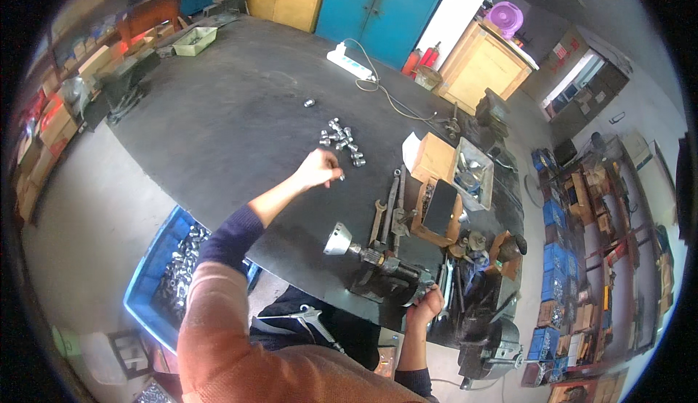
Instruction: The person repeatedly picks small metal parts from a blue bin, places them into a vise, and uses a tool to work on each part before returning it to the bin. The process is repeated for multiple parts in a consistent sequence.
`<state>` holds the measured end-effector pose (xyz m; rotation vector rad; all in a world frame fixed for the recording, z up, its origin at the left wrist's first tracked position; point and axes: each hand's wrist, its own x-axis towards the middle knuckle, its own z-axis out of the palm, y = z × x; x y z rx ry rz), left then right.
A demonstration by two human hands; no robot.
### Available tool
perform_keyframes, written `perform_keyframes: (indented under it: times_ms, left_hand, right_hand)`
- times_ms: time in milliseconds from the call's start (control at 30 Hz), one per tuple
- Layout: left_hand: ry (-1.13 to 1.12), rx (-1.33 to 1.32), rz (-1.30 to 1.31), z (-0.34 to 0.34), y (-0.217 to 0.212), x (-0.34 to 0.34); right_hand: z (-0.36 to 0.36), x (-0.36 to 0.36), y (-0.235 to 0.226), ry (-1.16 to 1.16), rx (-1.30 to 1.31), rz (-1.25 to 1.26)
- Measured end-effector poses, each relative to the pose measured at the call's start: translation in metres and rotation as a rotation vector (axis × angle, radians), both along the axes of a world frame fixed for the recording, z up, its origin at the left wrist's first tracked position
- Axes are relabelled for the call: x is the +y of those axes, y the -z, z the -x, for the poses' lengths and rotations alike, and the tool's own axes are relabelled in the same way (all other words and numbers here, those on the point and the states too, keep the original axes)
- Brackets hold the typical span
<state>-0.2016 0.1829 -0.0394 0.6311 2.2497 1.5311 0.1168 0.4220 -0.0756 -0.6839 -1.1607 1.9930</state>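
Note:
My left hand is closed over the dark bench, near a loose cluster of shiny metal fittings. A small shiny metal piece shows at its fingertips; its exact kind is too small to tell. One more metal fitting lies apart, farther back. At the bench's near edge, my right hand is closed around the rear end of a dark drill-like machine. A silver cup-shaped head sits on the machine's front, pointing left. What the right fingers wrap is partly hidden.
A blue crate of metal parts stands left of my body. An air blow gun lies on my lap. Wrenches, a cardboard box, a grey tray and a vise crowd the right. A power strip lies behind.

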Motion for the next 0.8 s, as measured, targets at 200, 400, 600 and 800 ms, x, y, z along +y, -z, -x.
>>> perform_keyframes:
  times_ms: [200,400,600,800]
  left_hand:
    - [0.225,-0.321,-0.649,-0.111,-0.039,-0.064]
    - [0.238,-0.180,-0.616,-0.147,-0.045,-0.069]
    - [0.249,-0.197,-0.606,-0.144,-0.054,-0.067]
    - [0.189,-0.260,-0.662,-0.154,-0.056,-0.067]
  right_hand:
    - [0.000,0.003,-0.005,-0.010,-0.073,-0.017]
    - [-0.003,0.002,0.002,0.001,-0.039,-0.075]
    - [-0.009,-0.005,-0.004,0.033,-0.035,-0.076]
    - [-0.028,-0.016,-0.019,-0.019,0.001,-0.094]
